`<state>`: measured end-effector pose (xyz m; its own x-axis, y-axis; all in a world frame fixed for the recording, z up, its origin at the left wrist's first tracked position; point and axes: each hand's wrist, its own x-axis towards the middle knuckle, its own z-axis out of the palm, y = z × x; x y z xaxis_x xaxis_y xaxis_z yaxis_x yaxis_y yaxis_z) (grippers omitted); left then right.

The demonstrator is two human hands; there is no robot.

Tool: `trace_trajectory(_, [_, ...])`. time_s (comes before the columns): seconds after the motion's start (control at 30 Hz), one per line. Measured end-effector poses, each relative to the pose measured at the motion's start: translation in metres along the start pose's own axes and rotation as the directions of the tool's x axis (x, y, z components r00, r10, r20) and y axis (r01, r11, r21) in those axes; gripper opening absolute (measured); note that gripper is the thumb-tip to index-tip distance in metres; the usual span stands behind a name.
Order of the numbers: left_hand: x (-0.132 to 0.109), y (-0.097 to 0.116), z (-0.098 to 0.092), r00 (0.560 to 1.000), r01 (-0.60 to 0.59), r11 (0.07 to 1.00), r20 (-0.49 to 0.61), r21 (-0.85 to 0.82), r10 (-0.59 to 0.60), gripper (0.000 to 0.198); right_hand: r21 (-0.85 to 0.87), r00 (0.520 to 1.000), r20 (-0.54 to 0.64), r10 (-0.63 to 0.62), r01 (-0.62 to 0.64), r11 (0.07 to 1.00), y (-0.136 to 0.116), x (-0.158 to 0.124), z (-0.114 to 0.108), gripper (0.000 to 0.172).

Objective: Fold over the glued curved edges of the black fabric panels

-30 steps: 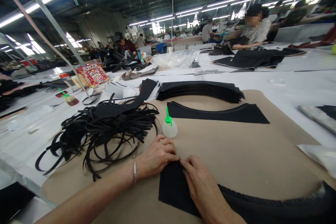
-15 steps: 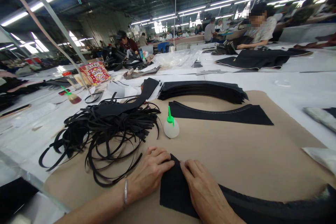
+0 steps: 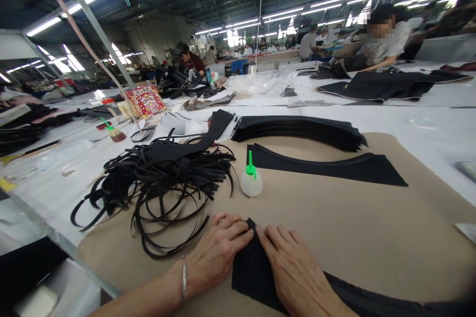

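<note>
A curved black panel (image 3: 254, 266), leather or fabric, lies across the brown mat in front of me. At its far end the fingers of my left hand (image 3: 220, 247) are bent and pressed on the left edge, thumb toward the corner. My right hand (image 3: 295, 267) grips the curved edge opposite, its fingertips close to the left thumb. Only a small tip of the panel shows between and beyond my fingers. The right part of the panel runs behind my right wrist toward the lower right. Beyond my hands stands a round glue bottle (image 3: 251, 183) with a green nozzle.
A tangle of black strips (image 3: 167, 178) lies on the left of the brown mat (image 3: 357, 228). Farther back are a single curved panel (image 3: 327, 166) and a stack of black panels (image 3: 297, 131). Another glue bottle (image 3: 116, 133) stands at left. A co-worker (image 3: 386, 39) works across the table.
My fingertips have drawn slightly closer together at the panel's far corner, so less of it shows between them. The whole scene has shifted a little to the right in view.
</note>
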<state>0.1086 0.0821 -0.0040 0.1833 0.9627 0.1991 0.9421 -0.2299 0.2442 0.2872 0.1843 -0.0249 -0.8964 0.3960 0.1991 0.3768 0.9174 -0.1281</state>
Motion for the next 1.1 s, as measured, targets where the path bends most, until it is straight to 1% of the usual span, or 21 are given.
trace_trajectory(0.1, [-0.001, -0.001, 0.001, 1.0, 0.004, 1.0, -0.016, -0.002, -0.004, 0.04, 0.016, 0.997, 0.074, 0.014, -0.015, 1.0, 0.001, 0.004, -0.004, 0.052])
trace_trajectory(0.2, [-0.001, -0.001, 0.002, 1.0, 0.013, 1.0, -0.026, 0.018, -0.012, 0.04, 0.035, 0.995, 0.099, 0.02, -0.023, 0.999, 0.002, 0.006, -0.005, 0.052])
trace_trajectory(0.33, [-0.001, 0.0, 0.002, 0.999, 0.015, 0.997, -0.04, 0.07, -0.012, 0.04, 0.055, 0.997, 0.081, 0.004, -0.008, 0.998, 0.003, 0.007, -0.003, 0.054])
trace_trajectory(0.43, [-0.001, 0.001, 0.003, 0.999, 0.024, 0.998, -0.046, 0.065, -0.021, 0.042, 0.059, 0.998, 0.055, 0.013, -0.017, 0.998, 0.004, 0.007, -0.003, 0.057])
trace_trajectory(0.53, [-0.002, 0.0, 0.003, 0.999, 0.031, 0.998, -0.043, 0.056, -0.028, 0.043, 0.055, 0.998, 0.063, 0.017, -0.021, 0.998, 0.006, 0.006, -0.001, 0.057])
trace_trajectory(0.83, [-0.004, -0.002, 0.006, 0.998, 0.016, 0.999, -0.067, 0.031, -0.014, 0.04, 0.033, 0.996, 0.08, -0.029, 0.026, 0.999, 0.016, 0.003, 0.02, 0.062])
trace_trajectory(0.97, [-0.005, -0.002, 0.007, 0.998, 0.01, 1.0, -0.056, 0.024, -0.008, 0.037, 0.006, 0.997, 0.042, -0.064, 0.064, 0.998, 0.016, 0.0, 0.025, 0.063])
trace_trajectory(1.1, [-0.005, -0.002, 0.007, 0.997, 0.0, 0.999, -0.074, 0.043, 0.003, 0.037, -0.009, 0.995, -0.038, -0.088, 0.087, 0.996, 0.01, 0.003, 0.025, 0.063])
